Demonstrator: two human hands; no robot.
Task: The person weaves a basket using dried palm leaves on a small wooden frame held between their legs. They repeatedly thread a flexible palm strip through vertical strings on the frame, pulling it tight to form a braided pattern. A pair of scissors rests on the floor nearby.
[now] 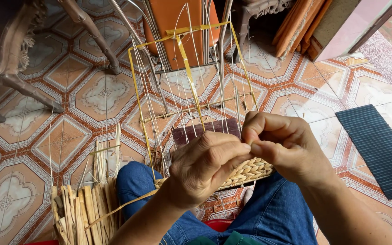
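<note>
A partly woven straw basket (249,171) rests on my lap, with a braided rim and many thin upright stakes tied by a yellow strap frame (188,68). My left hand (203,166) grips the woven rim, fingers curled over it. My right hand (283,145) is closed next to it, pinching a thin straw strand at the rim. The two hands touch at the fingertips. A dark board (205,131) sits inside the basket behind my hands.
A bundle of loose straw strips (85,206) stands at my left knee. Chair legs (96,36) and an orange seat (178,27) stand ahead on patterned floor tiles. A dark ribbed mat (379,147) lies to the right.
</note>
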